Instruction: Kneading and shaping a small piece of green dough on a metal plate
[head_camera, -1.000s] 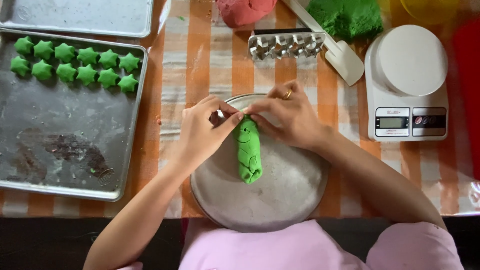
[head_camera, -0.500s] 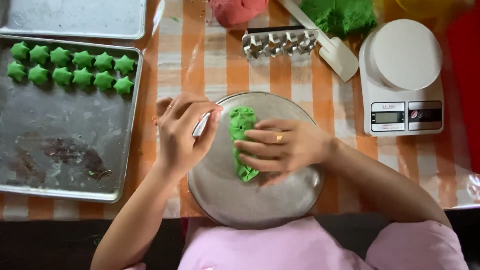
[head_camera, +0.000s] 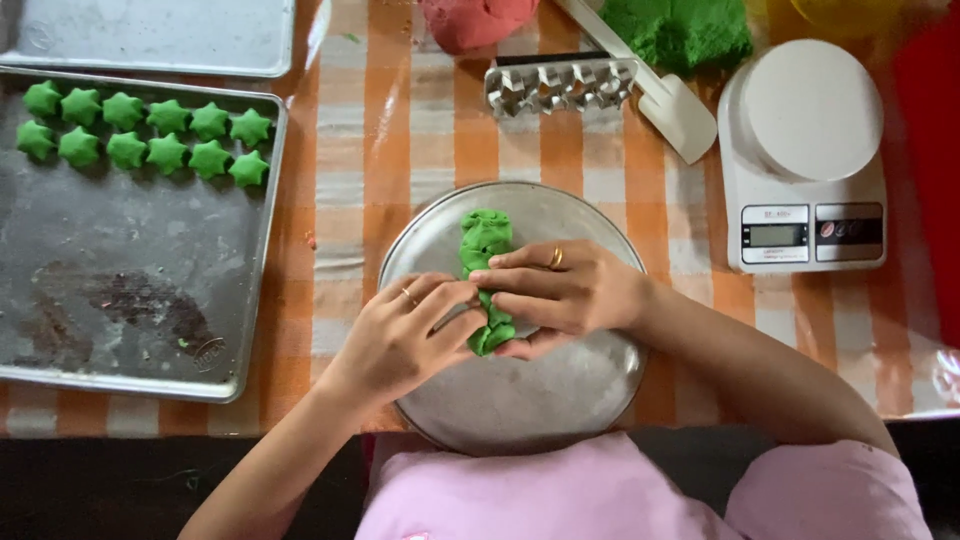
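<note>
**Both hands on the green dough roll**

While I look straight down at the table, the far left is taken up by a big baking tray (head_camera: 60, 330), grey and stained, with green dough stars (head_camera: 145, 135) set in two rows along its top edge. Above it lies the edge of a second tray (head_camera: 150, 35). Both sit on an orange and white checked cloth (head_camera: 340, 200).

Moving right, my left hand (head_camera: 400, 335) comes up from below, over the rim of a round metal plate (head_camera: 560, 400) that lies in front of me. Its fingers are curled and closed around the lower part of a green dough roll (head_camera: 486, 240), which lies lengthways down the middle of the plate, its upper end free and resting on the metal. My right hand (head_camera: 570, 295) comes in from the other side, fingers laid across the same stretch of the roll and pinched on it, so the two hands meet there, fingertips touching. A gold ring shows on each hand.

Beyond the plate, towards the top, lies a lump of red dough (head_camera: 475, 20), and just below it a row of metal star cutters (head_camera: 560, 85). A white scraper (head_camera: 665, 100) lies slanted beside them, with a heap of green dough (head_camera: 680, 30) behind it. Further right stands a white kitchen scale (head_camera: 805, 150), well apart from my hands, and a red surface (head_camera: 930, 150) fills the right edge.
</note>
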